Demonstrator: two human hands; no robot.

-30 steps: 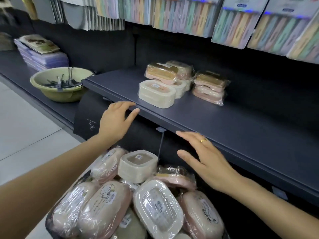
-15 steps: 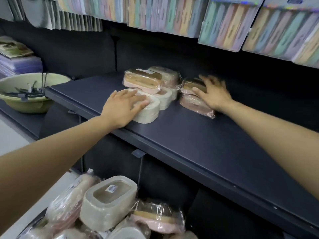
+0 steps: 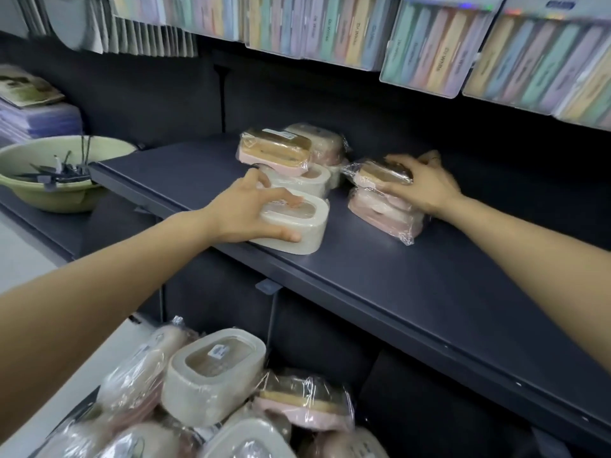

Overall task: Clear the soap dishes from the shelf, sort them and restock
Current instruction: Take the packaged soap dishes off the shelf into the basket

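On the dark shelf (image 3: 380, 285) lie several wrapped soap dishes. My left hand (image 3: 248, 209) grips the front cream dish (image 3: 307, 226), thumb on its near side and fingers over its top. Behind it sits another cream dish (image 3: 310, 178) with a pink, wood-topped dish (image 3: 274, 152) stacked on it. My right hand (image 3: 420, 183) grips the top pink dish (image 3: 373, 171) of a stack of pink wrapped dishes (image 3: 383, 213). At the bottom, a pile of removed dishes (image 3: 215, 375) fills a container whose walls I barely see.
A green bowl (image 3: 49, 193) with black clips stands on the lower shelf at the left, under a stack of flat packets (image 3: 36, 117). Pastel packets (image 3: 429, 51) hang from the rail above the shelf. The shelf's right half lies bare beside the stacks.
Both hands reached from the shelf's front edge onto the dishes. My left hand's fingers have curled round the cream dish, and my right hand has closed on the top pink dish.
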